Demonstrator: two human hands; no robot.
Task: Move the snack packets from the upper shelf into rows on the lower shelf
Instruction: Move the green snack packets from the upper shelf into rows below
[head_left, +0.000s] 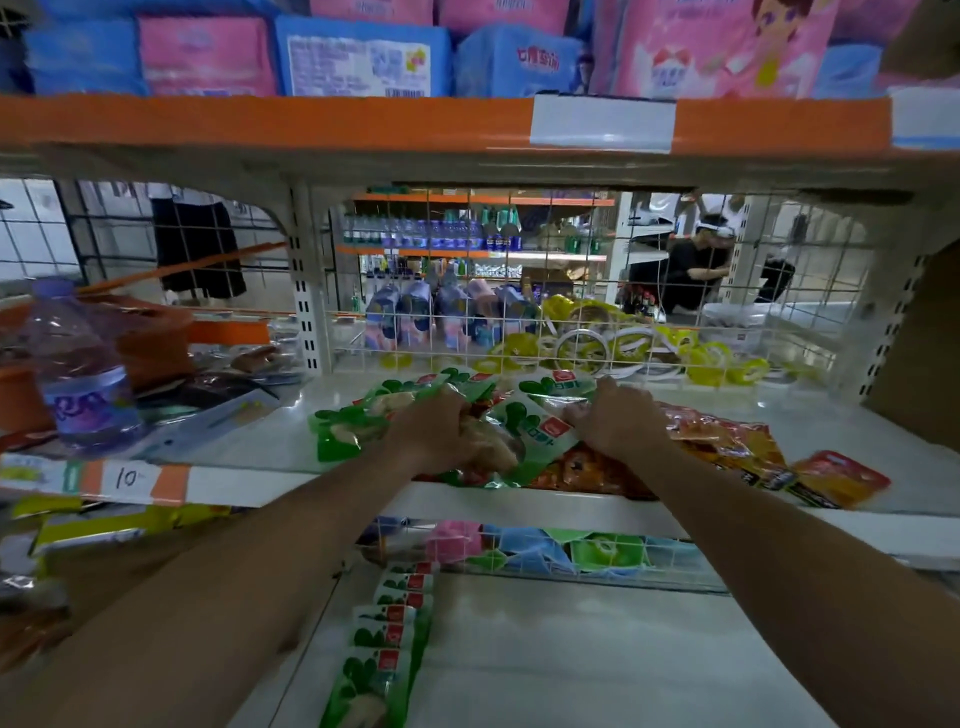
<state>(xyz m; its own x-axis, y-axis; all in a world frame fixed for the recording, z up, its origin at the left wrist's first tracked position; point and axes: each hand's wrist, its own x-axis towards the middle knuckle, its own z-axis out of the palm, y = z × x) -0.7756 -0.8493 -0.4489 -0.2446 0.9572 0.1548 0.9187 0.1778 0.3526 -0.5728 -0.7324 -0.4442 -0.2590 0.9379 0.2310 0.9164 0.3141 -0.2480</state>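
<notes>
A loose pile of green snack packets (358, 421) lies on the upper white shelf (249, 441), partly on top of orange and red packets (727, 441). My left hand (441, 431) grips green packets in the middle of the pile. My right hand (618, 415) holds the top edge of another green packet (540, 431). On the lower shelf (571, 649) a single row of green packets (387, 639) runs from back to front, overlapping one another.
A water bottle (78, 374) stands on the upper shelf at the left. A wire mesh panel (519, 291) closes the shelf's back, with yellow tape rolls (613, 343) behind it. A person crouches in the far aisle. Pink and blue packs fill the top shelf (260, 119).
</notes>
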